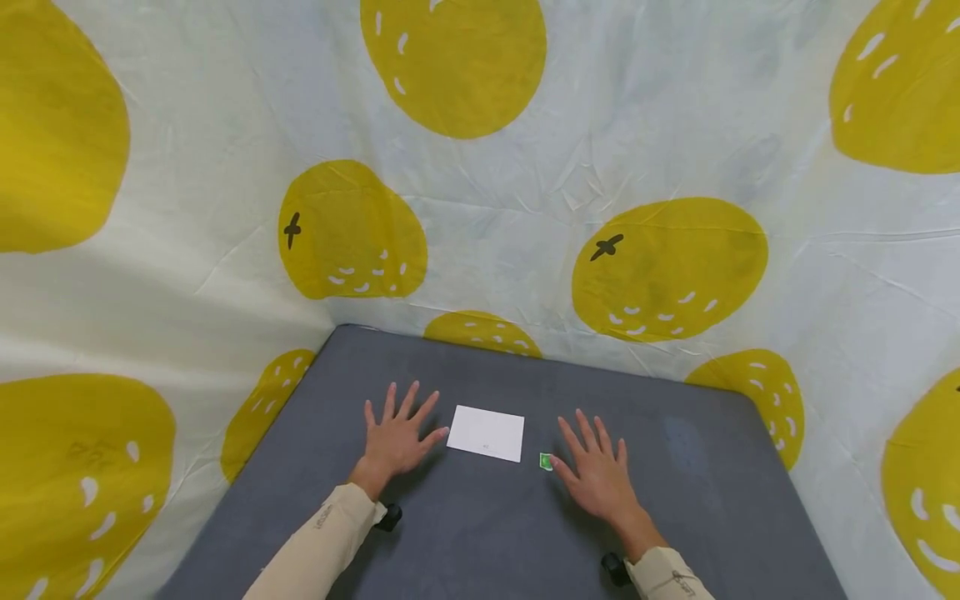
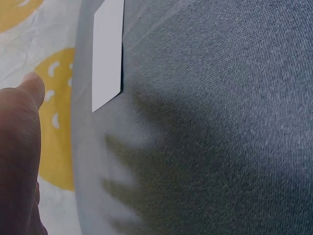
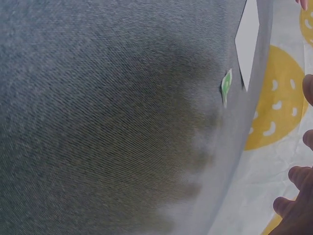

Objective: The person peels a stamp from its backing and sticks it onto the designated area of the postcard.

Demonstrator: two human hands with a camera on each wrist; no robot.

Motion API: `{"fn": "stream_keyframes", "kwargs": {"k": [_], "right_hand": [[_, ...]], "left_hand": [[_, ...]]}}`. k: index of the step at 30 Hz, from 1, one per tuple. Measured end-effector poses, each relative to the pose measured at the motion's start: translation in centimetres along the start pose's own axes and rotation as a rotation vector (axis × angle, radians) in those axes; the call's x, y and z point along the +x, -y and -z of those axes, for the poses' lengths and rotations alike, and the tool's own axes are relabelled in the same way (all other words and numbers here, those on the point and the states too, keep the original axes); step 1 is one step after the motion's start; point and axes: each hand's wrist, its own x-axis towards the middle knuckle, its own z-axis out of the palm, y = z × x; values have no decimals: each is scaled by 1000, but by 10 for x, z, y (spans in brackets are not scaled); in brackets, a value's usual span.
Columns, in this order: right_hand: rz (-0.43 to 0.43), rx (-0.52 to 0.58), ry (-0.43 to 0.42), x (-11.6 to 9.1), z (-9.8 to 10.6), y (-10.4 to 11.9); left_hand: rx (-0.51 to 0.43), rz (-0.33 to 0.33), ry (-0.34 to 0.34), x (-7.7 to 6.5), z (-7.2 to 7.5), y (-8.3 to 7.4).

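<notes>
A white sheet of paper (image 1: 486, 433) lies flat on the grey table, between the two hands. Just right of it is a small green piece with a white edge (image 1: 546, 461), perhaps a sticker; its kind is too small to tell. My left hand (image 1: 396, 443) hovers left of the paper, fingers spread, the thumb near the paper's edge in the head view. The right hand (image 1: 600, 482), fingers spread too, is over the table with its thumb by the green piece. Both hands hold nothing. Shadows of the fingers fall on the cloth in both wrist views.
The grey table surface (image 1: 480, 533) reaches back to a hanging white cloth (image 1: 495, 242) printed with big yellow fruit, which also closes off the left and right sides. A black strap piece (image 1: 389, 517) sits at the left wrist, another (image 1: 616, 569) at the right.
</notes>
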Motion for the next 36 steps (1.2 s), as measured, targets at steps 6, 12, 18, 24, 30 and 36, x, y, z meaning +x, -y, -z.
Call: {"fn": "stream_keyframes", "kwargs": {"k": [6, 12, 18, 24, 30, 36], "right_hand": [[-7, 6, -4, 1, -7, 2], [-10, -2, 3, 4, -12, 3], [-12, 12, 19, 3, -21, 0], [-14, 12, 23, 3, -29, -4], [20, 34, 10, 5, -37, -6], [15, 28, 15, 1, -40, -9]], "left_hand": [[-31, 0, 8, 0, -4, -2], [-30, 10, -5, 2, -9, -1], [-54, 26, 14, -1, -15, -2], [-72, 18, 20, 2, -22, 0], [-52, 38, 14, 3, -29, 6], [-59, 26, 38, 4, -33, 4]]}}
